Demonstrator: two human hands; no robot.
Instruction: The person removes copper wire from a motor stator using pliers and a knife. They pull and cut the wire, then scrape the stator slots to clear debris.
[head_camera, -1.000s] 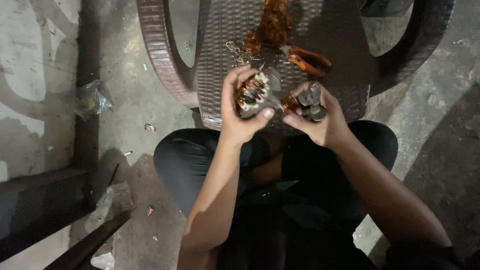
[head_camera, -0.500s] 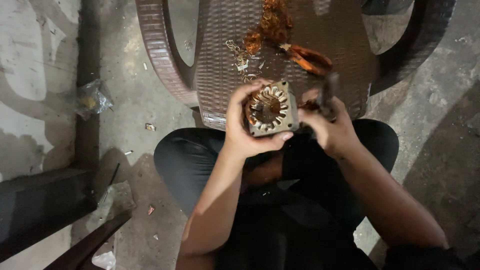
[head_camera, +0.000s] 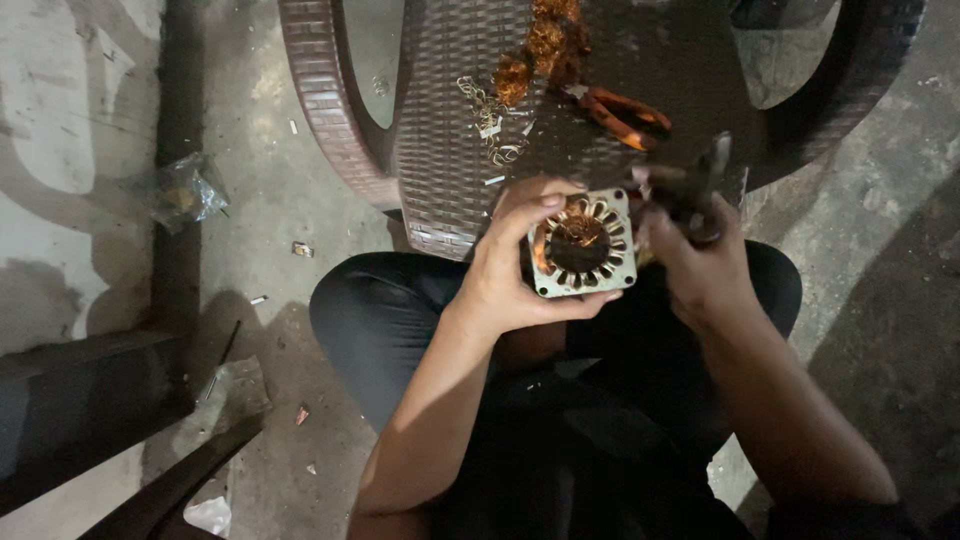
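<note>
Below the camera, a concrete floor (head_camera: 300, 130) fills the frame, grey and stained, with a dark beam (head_camera: 70, 400) lying along its left side. At the top stands a brown woven chair (head_camera: 450, 120), its seat facing the person, who sits with legs (head_camera: 380, 320) in dark trousers drawn up just beneath the seat's front edge. On the seat lie a heap of tangled copper wire (head_camera: 545, 45), an orange-handled tool (head_camera: 625, 110) just right of it, and a few pale metal scraps (head_camera: 490, 125) to the left. A crumpled clear bag (head_camera: 185, 190) rests on the floor well to the left of the chair. Between the knees and the seat, the left hand (head_camera: 510, 280) holds a stator (head_camera: 582, 245) — a square metal frame with a ring of slots and copper windings showing inside. The thumb lies under the lower edge and the fingers curl over the top edge, so the stator is pinched face-up towards the camera. Just right of it, touching or nearly so, the right hand (head_camera: 700, 270) is closed in a fist around a dark tool (head_camera: 700, 185) — its tip points up and to the right, over the seat's edge. What kind of tool it is cannot be told in the dim light.
</note>
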